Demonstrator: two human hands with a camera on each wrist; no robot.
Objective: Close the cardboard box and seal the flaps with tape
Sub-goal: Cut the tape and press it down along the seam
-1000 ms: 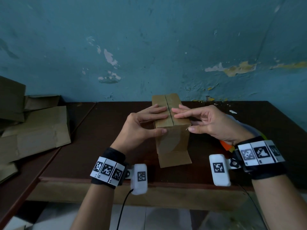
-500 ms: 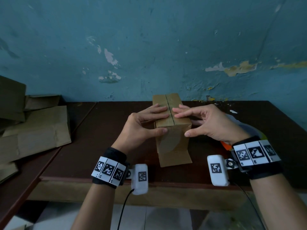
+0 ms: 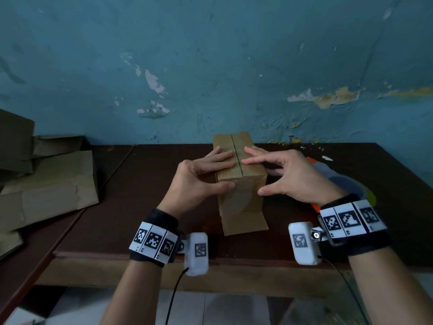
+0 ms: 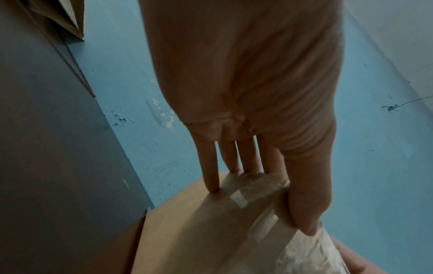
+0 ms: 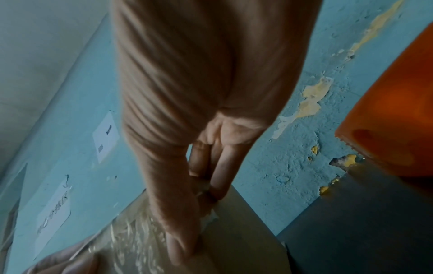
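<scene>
Your right hand (image 3: 289, 177) has slid its thumb off the front of the box (image 3: 239, 184) and down its right edge since a second ago. Both hands lie spread, straight fingers pressing the top flaps either side of the seam, clear tape (image 4: 236, 199) beneath them. Your left hand (image 3: 199, 181) rests its thumb on the front (no print is readable). The box stands between your hands on the table (image 3: 131, 198).
</scene>
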